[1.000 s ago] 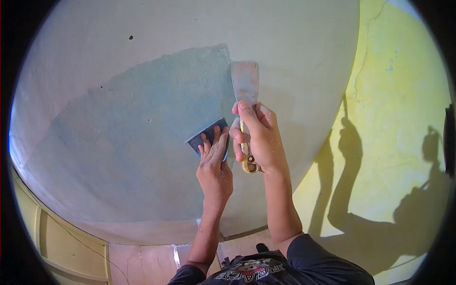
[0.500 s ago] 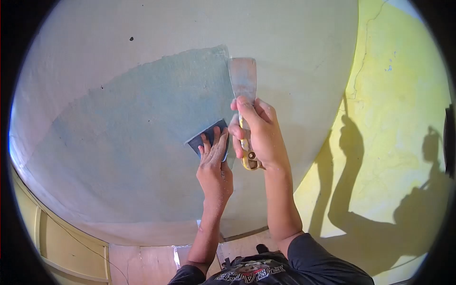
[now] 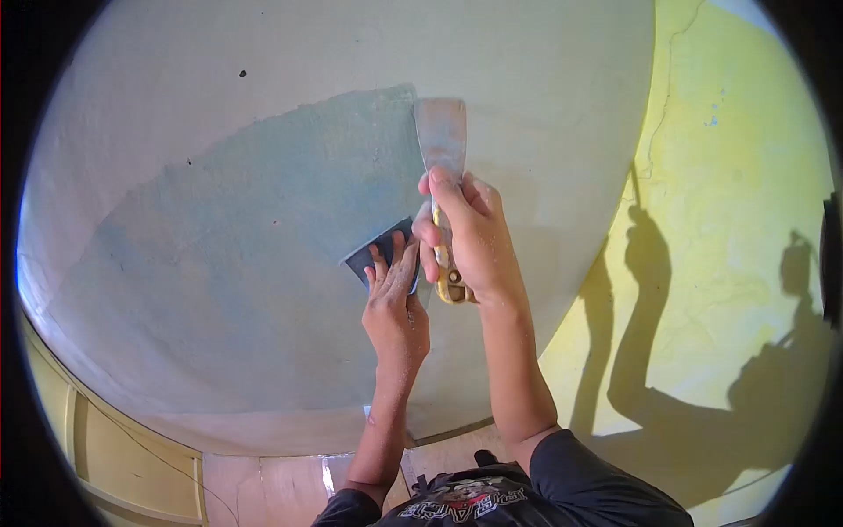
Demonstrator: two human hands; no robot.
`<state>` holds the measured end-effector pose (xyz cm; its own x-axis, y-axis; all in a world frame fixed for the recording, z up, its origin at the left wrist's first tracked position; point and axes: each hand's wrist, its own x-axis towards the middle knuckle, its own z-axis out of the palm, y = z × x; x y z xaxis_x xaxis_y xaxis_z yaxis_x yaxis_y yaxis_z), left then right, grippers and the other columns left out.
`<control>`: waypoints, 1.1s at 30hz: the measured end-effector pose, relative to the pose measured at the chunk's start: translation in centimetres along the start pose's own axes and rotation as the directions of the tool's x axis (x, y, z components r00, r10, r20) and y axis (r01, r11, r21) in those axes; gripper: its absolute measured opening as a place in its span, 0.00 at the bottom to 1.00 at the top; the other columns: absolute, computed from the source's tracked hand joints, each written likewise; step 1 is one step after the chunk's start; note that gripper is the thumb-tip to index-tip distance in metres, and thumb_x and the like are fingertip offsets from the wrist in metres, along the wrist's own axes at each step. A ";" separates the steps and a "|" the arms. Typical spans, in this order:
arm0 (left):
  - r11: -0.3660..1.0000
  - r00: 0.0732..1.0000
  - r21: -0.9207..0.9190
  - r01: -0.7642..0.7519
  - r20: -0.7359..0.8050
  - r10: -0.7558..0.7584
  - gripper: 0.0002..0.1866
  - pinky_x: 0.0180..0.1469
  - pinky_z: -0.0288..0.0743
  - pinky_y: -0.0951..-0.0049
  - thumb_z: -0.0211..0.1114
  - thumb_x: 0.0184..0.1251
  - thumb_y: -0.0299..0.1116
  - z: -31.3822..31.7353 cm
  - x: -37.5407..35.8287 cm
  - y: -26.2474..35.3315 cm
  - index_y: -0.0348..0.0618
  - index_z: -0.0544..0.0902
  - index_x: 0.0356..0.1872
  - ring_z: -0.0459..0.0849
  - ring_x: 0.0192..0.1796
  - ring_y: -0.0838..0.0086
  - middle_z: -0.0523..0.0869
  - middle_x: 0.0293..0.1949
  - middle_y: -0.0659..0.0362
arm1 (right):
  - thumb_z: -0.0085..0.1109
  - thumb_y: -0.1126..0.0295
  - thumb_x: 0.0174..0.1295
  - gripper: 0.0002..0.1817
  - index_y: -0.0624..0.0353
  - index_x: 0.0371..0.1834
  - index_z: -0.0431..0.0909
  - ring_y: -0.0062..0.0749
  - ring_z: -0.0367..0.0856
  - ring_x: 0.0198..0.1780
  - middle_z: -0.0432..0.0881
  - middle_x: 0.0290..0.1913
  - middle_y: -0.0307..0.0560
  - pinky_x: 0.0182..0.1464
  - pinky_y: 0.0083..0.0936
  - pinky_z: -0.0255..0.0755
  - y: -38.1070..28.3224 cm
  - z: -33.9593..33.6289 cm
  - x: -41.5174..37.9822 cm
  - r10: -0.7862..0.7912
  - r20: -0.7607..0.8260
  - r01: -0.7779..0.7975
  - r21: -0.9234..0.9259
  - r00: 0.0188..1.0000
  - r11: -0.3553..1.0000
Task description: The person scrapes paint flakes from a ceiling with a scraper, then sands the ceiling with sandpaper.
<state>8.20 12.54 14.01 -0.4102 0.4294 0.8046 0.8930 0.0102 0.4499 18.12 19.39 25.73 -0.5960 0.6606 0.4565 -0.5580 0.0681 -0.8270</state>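
Observation:
My right hand (image 3: 470, 233) is closed around the handle of a putty knife (image 3: 442, 132), its thumb along the base of the blade. The wide, stained blade points up and overlaps the wall's grey patch edge in this view. The handle is yellowish with a hole near its end. To the left, my left hand (image 3: 395, 307) grips a dark, flat putty spreader (image 3: 364, 262), fingers spread along its face and thumb hidden. The spreader is tilted, its pale upper edge close to the wall. Whitish dust specks both hands and forearms.
A large grey-green patch (image 3: 237, 255) covers part of the paler wall (image 3: 544, 88). At the right is a yellow wall (image 3: 711, 176) with a crack and the person's shadow. Below are pinkish boards (image 3: 272, 492) and a yellow panelled surface (image 3: 132, 452) with a thin cable.
My right hand and the putty knife have shifted slightly up and to the left. My left hand with the spreader has stayed nearly in place.

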 end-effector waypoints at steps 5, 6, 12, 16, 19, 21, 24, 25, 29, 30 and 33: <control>1.000 1.000 0.003 -0.018 -0.024 0.018 0.38 0.78 0.60 0.44 0.48 0.59 0.11 0.2 0.1 0.0 0.51 0.79 0.71 0.66 0.78 0.43 0.77 0.73 0.52 | 0.53 0.53 0.78 0.18 0.58 0.43 0.73 0.27 0.70 0.12 0.71 0.19 0.40 0.18 0.25 0.62 -0.5 -0.2 -0.2 0.013 0.024 -0.012 -0.021 1.000 1.000; 1.000 0.999 0.004 -0.013 -0.036 0.013 0.39 0.78 0.60 0.44 0.49 0.58 0.11 0.3 0.0 0.1 0.51 0.79 0.71 0.66 0.78 0.42 0.77 0.72 0.52 | 0.53 0.53 0.78 0.18 0.58 0.43 0.73 0.27 0.70 0.12 0.72 0.19 0.40 0.18 0.25 0.62 -0.5 0.1 0.0 0.003 0.010 -0.003 -0.018 1.000 1.000; 1.000 1.000 0.000 -0.016 -0.017 0.016 0.38 0.78 0.59 0.43 0.49 0.59 0.11 0.3 0.0 0.0 0.51 0.79 0.71 0.65 0.78 0.42 0.77 0.73 0.52 | 0.53 0.53 0.79 0.19 0.60 0.44 0.72 0.28 0.70 0.12 0.72 0.19 0.41 0.18 0.25 0.62 -0.3 -0.3 -0.1 0.021 0.016 -0.021 -0.010 1.000 1.000; 1.000 1.000 -0.007 -0.012 -0.024 0.012 0.37 0.78 0.60 0.43 0.49 0.59 0.11 0.4 0.0 -0.1 0.50 0.79 0.71 0.65 0.78 0.42 0.77 0.73 0.52 | 0.49 0.56 0.79 0.19 0.67 0.45 0.70 0.29 0.71 0.11 0.74 0.20 0.44 0.18 0.27 0.64 -0.2 -0.1 -0.3 0.001 0.033 0.000 -0.014 0.999 1.000; 1.000 0.999 0.003 -0.022 -0.034 0.022 0.36 0.78 0.60 0.44 0.49 0.61 0.11 0.4 0.2 0.1 0.51 0.79 0.71 0.66 0.78 0.43 0.77 0.73 0.52 | 0.49 0.56 0.80 0.20 0.67 0.45 0.70 0.29 0.71 0.11 0.74 0.20 0.44 0.18 0.27 0.65 -0.4 0.2 0.3 -0.020 0.013 0.020 -0.004 1.000 1.000; 1.000 1.000 -0.003 0.003 -0.011 -0.003 0.37 0.78 0.60 0.44 0.48 0.60 0.11 0.2 0.0 -0.1 0.50 0.79 0.71 0.66 0.78 0.42 0.77 0.73 0.52 | 0.48 0.56 0.80 0.19 0.66 0.45 0.71 0.29 0.71 0.11 0.74 0.20 0.44 0.18 0.27 0.65 -0.3 0.4 0.3 -0.008 0.012 0.008 0.012 1.000 1.000; 1.000 1.000 -0.006 0.018 -0.006 -0.019 0.37 0.78 0.59 0.44 0.48 0.60 0.11 0.1 0.2 0.3 0.49 0.79 0.71 0.66 0.78 0.42 0.77 0.73 0.52 | 0.48 0.58 0.79 0.18 0.66 0.45 0.71 0.29 0.71 0.11 0.74 0.20 0.44 0.18 0.27 0.64 -0.6 0.1 -0.1 0.016 0.017 -0.016 0.012 1.000 1.000; 1.000 1.000 -0.003 0.010 -0.013 -0.010 0.37 0.78 0.59 0.44 0.48 0.60 0.11 0.1 0.4 0.2 0.49 0.79 0.71 0.66 0.78 0.42 0.77 0.73 0.52 | 0.50 0.56 0.79 0.18 0.63 0.44 0.71 0.28 0.71 0.11 0.73 0.19 0.42 0.18 0.26 0.64 -0.8 0.4 0.3 -0.003 0.012 0.002 0.010 1.000 1.000; 1.000 1.000 0.003 0.002 -0.008 -0.002 0.37 0.78 0.59 0.43 0.48 0.61 0.11 0.4 0.0 -0.3 0.50 0.78 0.72 0.65 0.78 0.42 0.77 0.73 0.51 | 0.49 0.57 0.79 0.18 0.64 0.44 0.71 0.28 0.71 0.11 0.73 0.20 0.43 0.18 0.26 0.64 -0.2 0.6 0.5 -0.031 0.015 0.031 0.006 0.999 1.000; 1.000 1.000 -0.007 0.007 -0.009 -0.007 0.37 0.78 0.59 0.43 0.48 0.61 0.11 0.2 0.0 0.1 0.50 0.78 0.71 0.65 0.78 0.42 0.77 0.73 0.52 | 0.48 0.58 0.78 0.17 0.64 0.44 0.71 0.27 0.71 0.11 0.73 0.20 0.43 0.18 0.26 0.64 -0.3 0.2 0.2 -0.011 0.024 0.011 0.015 1.000 1.000; 1.000 1.000 0.002 -0.003 -0.008 0.003 0.36 0.78 0.59 0.44 0.48 0.62 0.12 0.2 0.0 -0.3 0.50 0.79 0.71 0.66 0.78 0.43 0.77 0.73 0.52 | 0.49 0.58 0.78 0.17 0.64 0.44 0.70 0.27 0.71 0.12 0.72 0.19 0.42 0.17 0.27 0.65 -0.7 0.6 0.5 -0.012 0.019 0.012 0.019 1.000 1.000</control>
<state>7.97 12.72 13.85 -0.4092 0.4218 0.8091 0.8946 0.0110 0.4468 17.86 19.18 26.74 -0.6000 0.6453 0.4729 -0.5761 0.0616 -0.8150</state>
